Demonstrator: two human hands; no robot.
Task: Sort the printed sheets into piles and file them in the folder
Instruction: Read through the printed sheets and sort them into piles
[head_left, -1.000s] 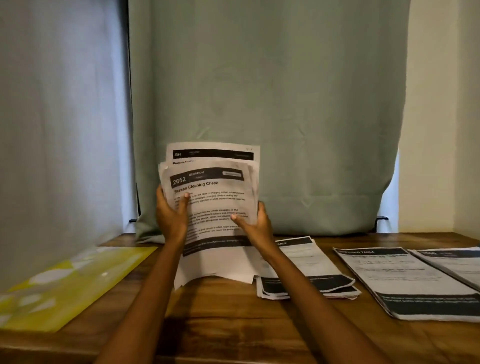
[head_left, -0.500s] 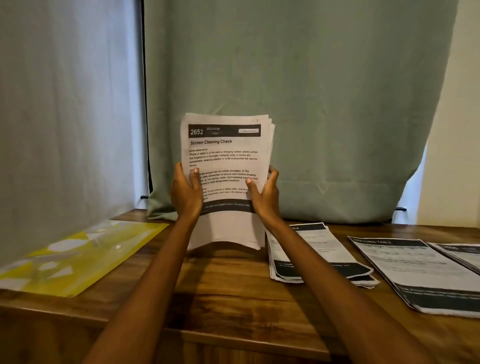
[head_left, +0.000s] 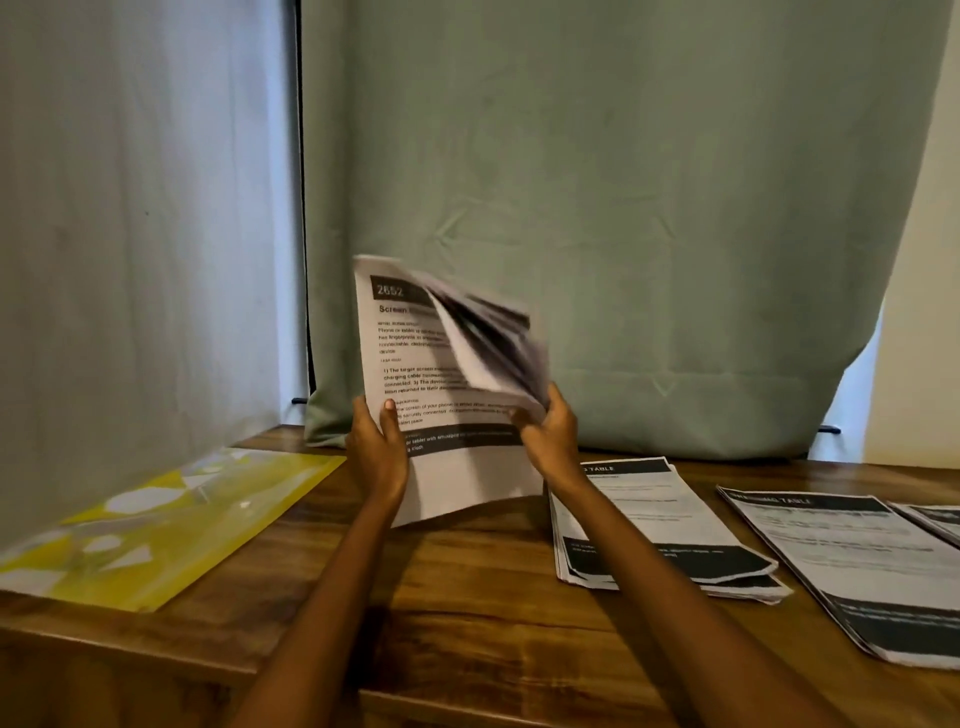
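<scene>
A dark wooden table with strong grain filled the near view. Behind it hung a sage-green curtain, a sheer white curtain on the left, and a cream wall far right.

We see the printed stack upright, top bent over; three piles flat; yellow folder left.

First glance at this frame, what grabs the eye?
The held sheaf of printed sheets, upright at centre above the wooden table: the left hand grips its left edge while the right hand bends the blurred right side forward. Next, the yellow folder lies flat on the left, and sorted piles lie on the right before a green curtain.
</scene>
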